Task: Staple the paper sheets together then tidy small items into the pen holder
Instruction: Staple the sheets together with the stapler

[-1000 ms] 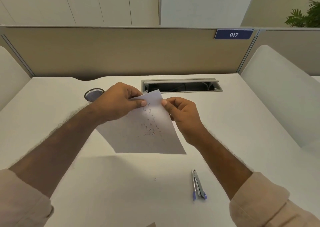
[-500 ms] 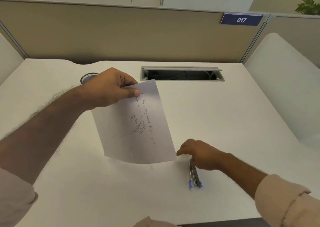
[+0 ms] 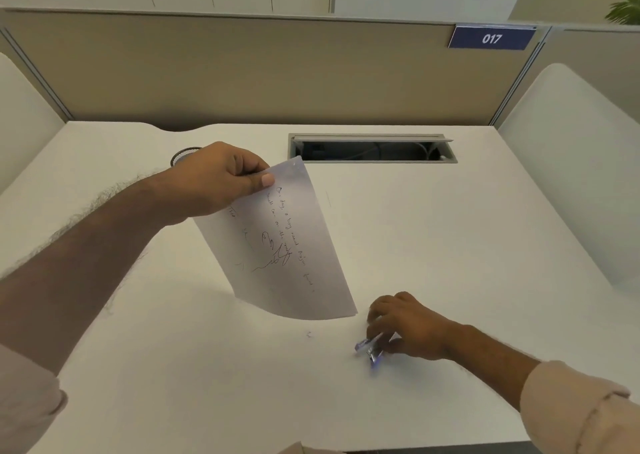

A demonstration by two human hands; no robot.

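While the left hand pinches the paper sheets by their far corner, thumb on top and fingers curled behind, the handwritten pages hang over the middle of the white desk with their near edge curling just above it. Behind that hand, at the far left, only a sliver of the dark mesh pen holder shows. To the right, near the front edge, the right hand has its fingers curled around a small blue and silver stapler, low over or on the desk just beside the sheets' near corner.

Judging from this, the stapling is not yet done: the stapler is only being picked up, and no staple is visible. Tidying into the holder also appears to lie ahead.

Motion blur smears the stapler, so whether it has left the desk cannot be told. How many sheets are held is unclear, and no small items are visible.
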